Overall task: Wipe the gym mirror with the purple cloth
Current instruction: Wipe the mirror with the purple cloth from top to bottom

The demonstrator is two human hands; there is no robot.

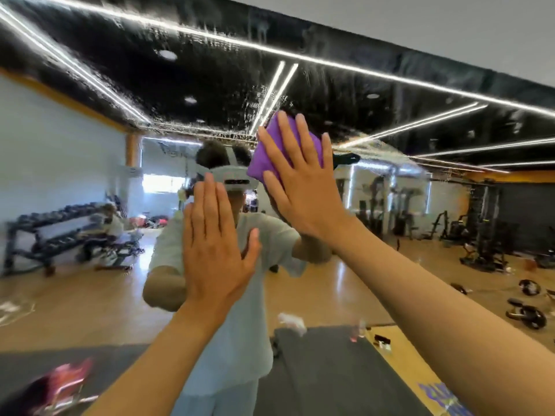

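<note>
Head view: the right hand [303, 181] lies flat with straight, spread fingers on the purple cloth [270, 157], pressing it against the gym mirror [390, 205]. Its grip is apart, pushing the cloth and not curled round it. The cloth is bunched into a pad that shows above and to the left of the palm, so most of it lies toward the fingertips and the thumb side.

The left hand [214, 244] is lower and to the left, also flat and with its grip apart, holding nothing; it looks to be resting on the glass, though contact is hard to confirm from this angle.

Wet streaks shimmer on the mirror above and to either side of the cloth, so the next stroke likely belongs to the right hand, sweeping upward or sideways into them.
</note>
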